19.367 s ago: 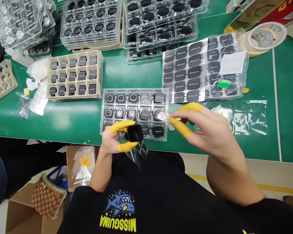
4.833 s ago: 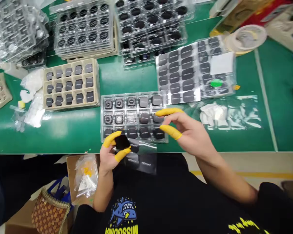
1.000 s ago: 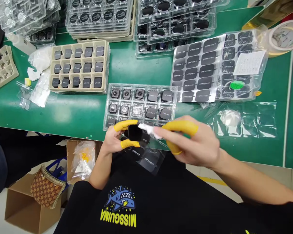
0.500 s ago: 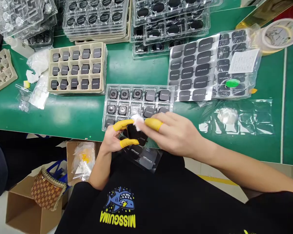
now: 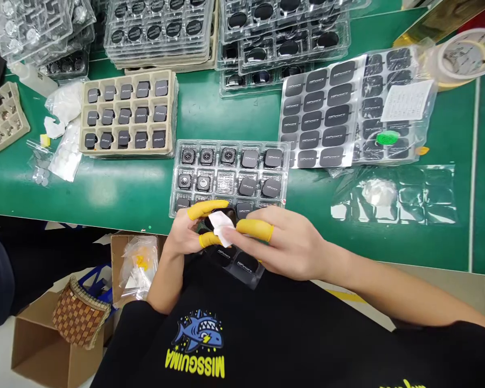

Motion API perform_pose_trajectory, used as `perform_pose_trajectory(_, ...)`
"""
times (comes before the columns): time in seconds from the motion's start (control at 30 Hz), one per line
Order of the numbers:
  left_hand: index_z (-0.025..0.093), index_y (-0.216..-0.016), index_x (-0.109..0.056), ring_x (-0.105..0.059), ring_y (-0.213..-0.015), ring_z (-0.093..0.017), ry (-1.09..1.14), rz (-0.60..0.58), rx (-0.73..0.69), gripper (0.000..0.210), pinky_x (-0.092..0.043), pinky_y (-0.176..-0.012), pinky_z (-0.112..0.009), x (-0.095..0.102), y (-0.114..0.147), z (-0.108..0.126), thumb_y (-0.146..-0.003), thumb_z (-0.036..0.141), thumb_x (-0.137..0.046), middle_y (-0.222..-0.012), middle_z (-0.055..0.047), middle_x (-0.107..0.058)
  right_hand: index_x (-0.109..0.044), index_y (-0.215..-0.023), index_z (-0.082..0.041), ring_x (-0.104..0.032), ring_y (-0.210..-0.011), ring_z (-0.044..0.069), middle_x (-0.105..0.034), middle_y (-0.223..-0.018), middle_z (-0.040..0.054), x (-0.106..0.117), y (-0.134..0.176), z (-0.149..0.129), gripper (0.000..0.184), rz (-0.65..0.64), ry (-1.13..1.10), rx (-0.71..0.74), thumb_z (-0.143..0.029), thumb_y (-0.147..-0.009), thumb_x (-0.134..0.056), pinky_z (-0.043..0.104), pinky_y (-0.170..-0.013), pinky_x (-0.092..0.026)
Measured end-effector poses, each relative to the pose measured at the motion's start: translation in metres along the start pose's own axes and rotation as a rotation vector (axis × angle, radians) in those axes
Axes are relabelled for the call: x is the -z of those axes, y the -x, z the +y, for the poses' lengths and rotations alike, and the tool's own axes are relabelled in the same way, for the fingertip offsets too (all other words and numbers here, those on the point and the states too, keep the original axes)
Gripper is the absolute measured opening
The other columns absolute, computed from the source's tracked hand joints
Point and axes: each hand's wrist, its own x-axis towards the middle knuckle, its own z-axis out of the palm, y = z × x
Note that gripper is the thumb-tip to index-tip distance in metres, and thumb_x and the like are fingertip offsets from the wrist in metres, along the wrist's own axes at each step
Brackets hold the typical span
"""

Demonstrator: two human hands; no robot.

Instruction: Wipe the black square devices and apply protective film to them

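My left hand [image 5: 185,229], with yellow finger cots on its thumb and index finger, grips a dark square watch body [image 5: 229,212] near the table's front edge. In my right hand [image 5: 283,240], which wears a yellow cot too, a folded white wipe [image 5: 221,223] is pinched. The wipe lies over the watch body and hides much of it. Just beyond both hands sits a clear plastic tray [image 5: 172,186] of black watch bodies, some covered with dark square films. Below my hands hangs a sheet of dark printed films [image 5: 246,265], partly hidden by my fingers.
A beige tray [image 5: 173,126] of small dark squares stands at left, with stacked clear trays [image 5: 157,48] behind. Film sheets [image 5: 321,116] lie at right beside a tape roll [image 5: 469,56]. A cotton wad [image 5: 379,192] rests on clear plastic. Cardboard boxes [image 5: 40,345] stand below the table.
My right hand has moved down and slightly toward me, carrying the wipe from the watch body's upper edge down across its face. The left hand keeps its grip.
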Motion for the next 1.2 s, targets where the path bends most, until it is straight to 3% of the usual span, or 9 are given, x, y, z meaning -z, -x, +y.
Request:
perform_pose_trajectory(0.1, 0.022, -0.138, -0.080, -0.087, -0.085, -0.021, 0.007, -0.008, 0.027, 0.073, -0.072, -0.078, -0.027, 0.000, 0.001, -0.001, -0.077, 0.058, -0.099, -0.106, -0.007, -0.091, -0.074, -0.135, -0.019, -0.070, -0.088, 0.022, -0.078, -0.093, 0.0062, -0.003, -0.003, 0.016, 0.031, -0.037, 0.169, 0.037, -0.012, -0.108, -0.060, 0.036, -0.066, -0.048)
perform_pose_trajectory(0.2, 0.019, -0.135, -0.081, -0.086, -0.081, -0.022, 0.017, 0.018, 0.094, 0.078, -0.073, -0.074, -0.030, -0.001, 0.002, 0.001, -0.075, 0.065, -0.097, -0.101, -0.009, -0.090, -0.077, -0.124, -0.018, -0.066, -0.080, 0.021, -0.077, -0.090, 0.0068, -0.003, 0.000, 0.035, 0.030, -0.041, 0.286, -0.044, -0.006, -0.104, -0.058, 0.035, -0.063, -0.047)
perform_pose_trajectory(0.37, 0.020, -0.133, -0.081, -0.085, -0.076, -0.021, 0.025, 0.018, 0.123, 0.077, -0.073, -0.070, -0.029, 0.000, 0.003, 0.004, -0.072, 0.065, -0.099, -0.096, -0.008, -0.090, -0.077, -0.124, -0.028, -0.067, -0.078, 0.016, -0.075, -0.097, 0.0035, 0.006, 0.005, 0.032, 0.034, 0.173, 0.166, -0.334, -0.004, -0.101, -0.069, 0.030, -0.066, -0.053)
perform_pose_trajectory(0.47, 0.022, -0.135, -0.081, -0.087, -0.084, -0.021, 0.025, 0.019, 0.093, 0.078, -0.074, -0.076, -0.029, -0.001, 0.002, 0.003, -0.073, 0.066, -0.098, -0.105, -0.009, -0.090, -0.077, -0.125, -0.029, -0.066, -0.076, 0.015, -0.073, -0.096, 0.0021, 0.012, 0.002, 0.016, 0.040, 0.221, 0.067, -0.350, 0.000, -0.098, -0.071, 0.030, -0.068, -0.054)
perform_pose_trajectory(0.73, 0.022, -0.135, -0.081, -0.087, -0.084, -0.021, 0.046, 0.004, 0.059, 0.080, -0.073, -0.077, -0.026, -0.003, 0.000, -0.002, -0.069, 0.063, -0.101, -0.102, -0.008, -0.091, -0.075, -0.138, -0.029, -0.068, -0.083, 0.019, -0.075, -0.101, 0.0056, 0.003, -0.005, 0.013, 0.045, 0.076, -0.081, -0.269, -0.004, -0.103, -0.061, 0.033, -0.068, -0.053)
perform_pose_trajectory(0.87, 0.022, -0.136, -0.080, -0.089, -0.096, -0.024, 0.053, -0.008, 0.071, 0.078, -0.074, -0.084, -0.029, -0.002, 0.004, -0.008, -0.074, 0.066, -0.098, -0.112, -0.011, -0.091, -0.069, -0.151, -0.028, -0.067, -0.087, 0.019, -0.075, -0.103, 0.0069, -0.007, -0.004, 0.018, 0.051, 0.020, -0.176, -0.211, -0.007, -0.105, -0.061, 0.030, -0.070, -0.053)
perform_pose_trajectory(1.0, 0.020, -0.134, -0.081, -0.089, -0.101, -0.028, 0.036, 0.013, 0.055, 0.076, -0.073, -0.087, -0.033, -0.001, 0.006, -0.009, -0.075, 0.065, -0.098, -0.115, -0.014, -0.090, -0.070, -0.151, -0.033, -0.066, -0.089, 0.018, -0.075, -0.108, 0.0064, -0.011, -0.003, 0.023, 0.055, -0.037, -0.234, -0.214, -0.005, -0.105, -0.059, 0.028, -0.070, -0.051)
perform_pose_trajectory(1.2, 0.020, -0.134, -0.081, -0.077, -0.064, -0.015, -0.020, 0.047, 0.001, 0.067, -0.062, -0.059, -0.022, -0.003, -0.004, 0.000, -0.082, 0.060, -0.095, -0.085, -0.003, -0.086, -0.079, -0.135, -0.030, -0.062, -0.092, 0.017, -0.070, -0.105, 0.0052, -0.010, -0.010, 0.037, 0.052, -0.140, -0.446, -0.147, 0.001, -0.101, -0.055, 0.029, -0.077, -0.052)
